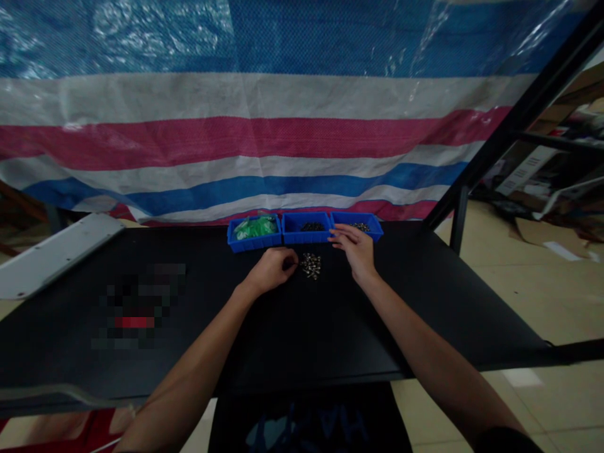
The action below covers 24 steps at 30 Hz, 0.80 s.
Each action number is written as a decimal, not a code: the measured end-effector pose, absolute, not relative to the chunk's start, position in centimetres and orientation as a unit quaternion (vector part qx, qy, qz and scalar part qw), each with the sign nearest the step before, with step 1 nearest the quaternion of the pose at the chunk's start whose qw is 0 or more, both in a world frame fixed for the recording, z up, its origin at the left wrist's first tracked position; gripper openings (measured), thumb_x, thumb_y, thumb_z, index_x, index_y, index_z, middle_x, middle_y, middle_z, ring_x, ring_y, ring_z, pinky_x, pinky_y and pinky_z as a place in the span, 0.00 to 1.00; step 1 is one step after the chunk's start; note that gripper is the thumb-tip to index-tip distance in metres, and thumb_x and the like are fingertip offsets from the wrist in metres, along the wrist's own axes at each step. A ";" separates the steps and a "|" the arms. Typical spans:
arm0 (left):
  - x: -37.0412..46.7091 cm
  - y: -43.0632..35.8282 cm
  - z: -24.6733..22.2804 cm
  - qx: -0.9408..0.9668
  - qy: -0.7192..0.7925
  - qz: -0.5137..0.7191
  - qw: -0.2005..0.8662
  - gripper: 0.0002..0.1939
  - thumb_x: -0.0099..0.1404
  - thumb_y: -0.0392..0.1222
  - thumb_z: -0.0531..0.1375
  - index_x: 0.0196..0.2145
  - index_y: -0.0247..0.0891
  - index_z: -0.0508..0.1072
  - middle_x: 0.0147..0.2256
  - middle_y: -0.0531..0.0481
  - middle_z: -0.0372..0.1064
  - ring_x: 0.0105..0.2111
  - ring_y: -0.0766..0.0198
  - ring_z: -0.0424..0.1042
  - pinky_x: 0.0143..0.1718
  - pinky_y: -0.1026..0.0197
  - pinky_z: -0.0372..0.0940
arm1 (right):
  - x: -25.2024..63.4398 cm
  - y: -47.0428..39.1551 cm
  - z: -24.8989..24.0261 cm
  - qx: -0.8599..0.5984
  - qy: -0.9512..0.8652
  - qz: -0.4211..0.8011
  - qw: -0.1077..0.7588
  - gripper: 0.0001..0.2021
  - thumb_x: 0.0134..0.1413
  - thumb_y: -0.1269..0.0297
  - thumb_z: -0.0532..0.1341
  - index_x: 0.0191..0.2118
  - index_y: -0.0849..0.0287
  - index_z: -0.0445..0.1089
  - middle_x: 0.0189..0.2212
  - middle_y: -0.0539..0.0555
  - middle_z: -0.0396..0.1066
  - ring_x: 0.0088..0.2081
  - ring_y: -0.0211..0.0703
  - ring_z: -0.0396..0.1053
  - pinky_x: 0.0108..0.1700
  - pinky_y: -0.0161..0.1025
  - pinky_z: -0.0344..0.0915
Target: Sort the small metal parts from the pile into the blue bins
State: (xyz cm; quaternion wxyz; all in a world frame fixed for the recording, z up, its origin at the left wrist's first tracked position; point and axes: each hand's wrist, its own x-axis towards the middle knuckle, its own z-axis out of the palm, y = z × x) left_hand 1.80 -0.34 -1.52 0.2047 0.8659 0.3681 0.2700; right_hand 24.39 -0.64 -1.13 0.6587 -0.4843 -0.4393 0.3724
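Note:
A small pile of metal screws lies on the black tabletop. Just left of the pile is my left hand, its thumb and fingers curled together in a pinch; whatever is between the fingertips is too small to make out. My right hand hovers in front of the right blue bin, fingers stretched and slightly apart, with no object visible in them. Small metal parts sit in that bin, partly behind the hand. Dark small screws lie in the middle blue bin.
The left blue bin holds green plastic bags. A white panel rests along the table's left side, near a pixelated patch. Behind the bins hangs a striped tarp. A black metal frame post stands at the right.

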 end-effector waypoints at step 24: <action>2.8 -0.7 -1.1 0.719 0.328 0.431 0.435 0.12 0.60 0.41 0.65 0.39 0.37 0.68 0.35 0.47 0.77 0.37 0.60 0.79 0.40 0.60 0.72 | 22.6 -2.0 -1.2 -0.409 -0.555 0.555 0.466 0.15 0.36 0.57 0.75 0.32 0.59 0.80 0.25 0.54 0.79 0.29 0.42 0.77 0.34 0.38 0.71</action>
